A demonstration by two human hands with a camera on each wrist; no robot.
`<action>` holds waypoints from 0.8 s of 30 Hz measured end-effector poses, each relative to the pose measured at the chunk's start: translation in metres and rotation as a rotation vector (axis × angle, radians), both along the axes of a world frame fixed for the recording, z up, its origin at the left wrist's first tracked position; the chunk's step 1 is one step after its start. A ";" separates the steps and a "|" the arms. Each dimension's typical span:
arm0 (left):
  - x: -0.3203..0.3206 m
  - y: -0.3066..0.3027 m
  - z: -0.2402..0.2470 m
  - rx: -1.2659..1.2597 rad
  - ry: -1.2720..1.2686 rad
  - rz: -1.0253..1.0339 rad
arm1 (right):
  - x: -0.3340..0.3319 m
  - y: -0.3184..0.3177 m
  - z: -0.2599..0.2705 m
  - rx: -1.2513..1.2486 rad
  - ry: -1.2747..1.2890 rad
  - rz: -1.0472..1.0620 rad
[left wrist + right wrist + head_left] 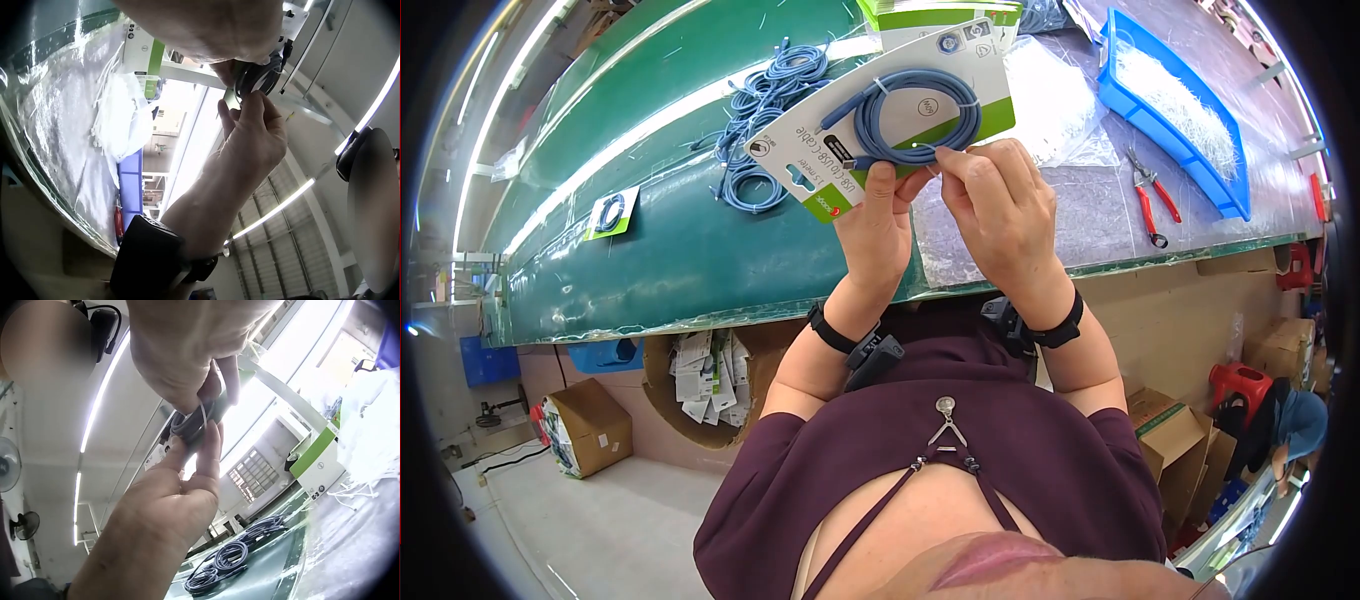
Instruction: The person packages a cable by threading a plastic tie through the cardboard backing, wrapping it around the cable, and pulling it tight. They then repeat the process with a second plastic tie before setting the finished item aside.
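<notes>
A white and green card [1000, 85] with a coiled blue cable [917, 112] on its face is held up over the table edge. My left hand [875, 232] pinches its lower edge, thumb on the front by the cable's connector. At the coil's lower right, my right hand [1007, 215] pinches with thumb and forefinger at a white tie. In the right wrist view, a white tie [203, 415] runs round the coil [189, 425] between the right hand [187, 350] above and the left hand [169, 500] below.
Loose blue cables [750, 125] lie behind the card. A smaller carded cable [611, 213] is at the left. To the right are red-handled cutters [1148, 195], a blue tray [1175, 135] of white strips and a plastic bag [1055, 100].
</notes>
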State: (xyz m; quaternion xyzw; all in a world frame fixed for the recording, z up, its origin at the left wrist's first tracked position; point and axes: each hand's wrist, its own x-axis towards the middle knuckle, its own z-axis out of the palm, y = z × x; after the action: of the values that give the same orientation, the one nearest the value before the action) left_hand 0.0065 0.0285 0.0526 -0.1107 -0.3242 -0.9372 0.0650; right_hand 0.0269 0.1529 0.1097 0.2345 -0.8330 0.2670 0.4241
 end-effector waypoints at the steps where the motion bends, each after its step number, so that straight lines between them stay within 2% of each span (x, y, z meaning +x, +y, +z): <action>1: 0.000 0.000 0.000 0.000 0.002 0.000 | 0.000 0.000 0.000 0.007 -0.002 -0.004; 9: 0.001 -0.002 -0.006 0.004 -0.056 0.011 | 0.003 -0.001 -0.001 0.058 -0.024 -0.003; 13: 0.002 0.000 -0.001 -0.016 -0.025 0.048 | 0.005 -0.003 0.002 0.043 -0.038 -0.017; 17: 0.004 0.001 0.001 -0.094 0.112 0.146 | 0.009 -0.003 0.006 0.017 -0.075 -0.012; 20: 0.001 -0.009 -0.014 -0.485 0.253 0.368 | 0.011 -0.002 0.009 -0.019 -0.082 0.008; 21: -0.001 -0.012 -0.011 -0.484 0.253 0.369 | 0.012 -0.002 0.010 -0.036 -0.085 0.018; 24: -0.004 -0.019 0.007 -0.743 0.723 0.493 | 0.020 0.003 0.014 -0.091 -0.196 0.026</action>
State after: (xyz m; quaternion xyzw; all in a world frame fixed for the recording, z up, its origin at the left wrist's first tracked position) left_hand 0.0024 0.0095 0.0596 -0.3608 -0.6051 -0.6201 0.3452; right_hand 0.0472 0.1555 0.1233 0.1984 -0.8545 0.3315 0.3473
